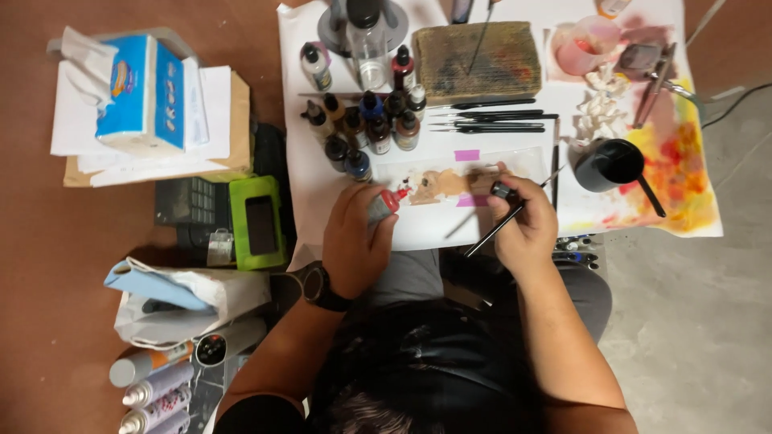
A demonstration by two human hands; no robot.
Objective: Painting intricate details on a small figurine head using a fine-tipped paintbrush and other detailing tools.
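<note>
Over the paper-covered surface, left hand fingers clamp a small, light, squeezable red-tipped paint bottle by its body; at three o'clock, right hand fingers pinch its black cap and a thin brush.

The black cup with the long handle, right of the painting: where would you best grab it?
Take the black cup by its straight handle, coming from the lower right. The handle juts out that way over bare paper, away from the right hand; the crumpled white tissue crowds the far side.
</note>
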